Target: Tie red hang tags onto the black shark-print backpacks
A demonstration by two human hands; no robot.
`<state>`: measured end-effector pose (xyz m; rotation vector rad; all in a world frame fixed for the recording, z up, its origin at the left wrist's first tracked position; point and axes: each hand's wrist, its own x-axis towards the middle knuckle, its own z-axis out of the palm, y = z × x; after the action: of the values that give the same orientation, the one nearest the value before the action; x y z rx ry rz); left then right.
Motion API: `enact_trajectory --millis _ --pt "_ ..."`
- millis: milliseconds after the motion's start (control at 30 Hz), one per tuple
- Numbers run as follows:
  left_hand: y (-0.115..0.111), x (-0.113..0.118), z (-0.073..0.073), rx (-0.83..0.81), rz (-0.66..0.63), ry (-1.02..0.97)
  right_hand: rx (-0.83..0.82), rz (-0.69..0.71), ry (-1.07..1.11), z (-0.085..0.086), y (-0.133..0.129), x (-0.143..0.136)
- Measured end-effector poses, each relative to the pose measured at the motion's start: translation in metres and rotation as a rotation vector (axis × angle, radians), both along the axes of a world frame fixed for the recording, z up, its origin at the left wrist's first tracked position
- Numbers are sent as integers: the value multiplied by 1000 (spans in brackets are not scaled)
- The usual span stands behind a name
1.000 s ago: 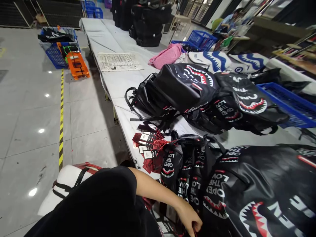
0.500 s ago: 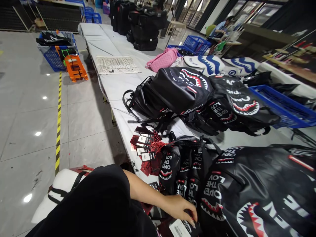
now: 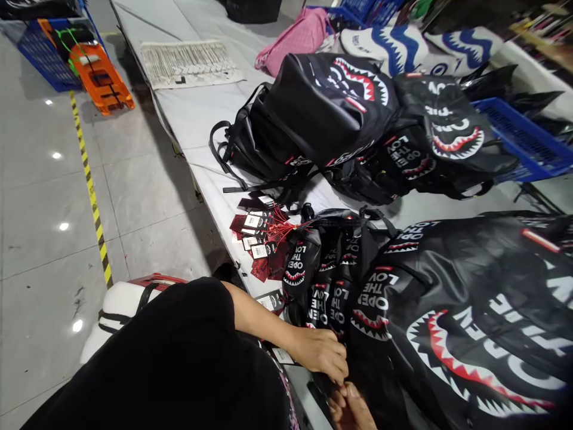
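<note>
My left hand [image 3: 320,353] is closed at the lower middle, its fingers bent down beside a black shark-mouth bag [image 3: 447,310]. Just below it, at the bottom edge, my right hand [image 3: 353,409] has thumb and fingers pinched together, nearly touching the left fingertips. Something small and reddish shows between the two hands, too small to name. Smaller black printed bags [image 3: 302,263] lie beyond my left hand. A bunch of red and black tags with red strings [image 3: 264,239] rests at the table edge.
More black backpacks [image 3: 313,113] lie across the white table [image 3: 197,119], with a pink bag [image 3: 293,42] and white-and-blue bags [image 3: 394,48] behind. A blue crate [image 3: 532,143] stands at the right. An orange item [image 3: 102,77] and a white bag [image 3: 120,304] are at the left.
The view has tilted downward. My right hand has come into view at the bottom. My left hand has left the white-labelled tag and now meets the right hand.
</note>
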<state>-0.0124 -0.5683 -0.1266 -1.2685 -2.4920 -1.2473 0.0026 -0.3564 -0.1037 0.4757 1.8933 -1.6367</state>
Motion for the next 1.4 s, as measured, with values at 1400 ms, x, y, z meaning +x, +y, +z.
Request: enact_trajectory --millis 1400 --pt "6 -14 22 -239 279 -524 355 -531 456 2 -87 2"
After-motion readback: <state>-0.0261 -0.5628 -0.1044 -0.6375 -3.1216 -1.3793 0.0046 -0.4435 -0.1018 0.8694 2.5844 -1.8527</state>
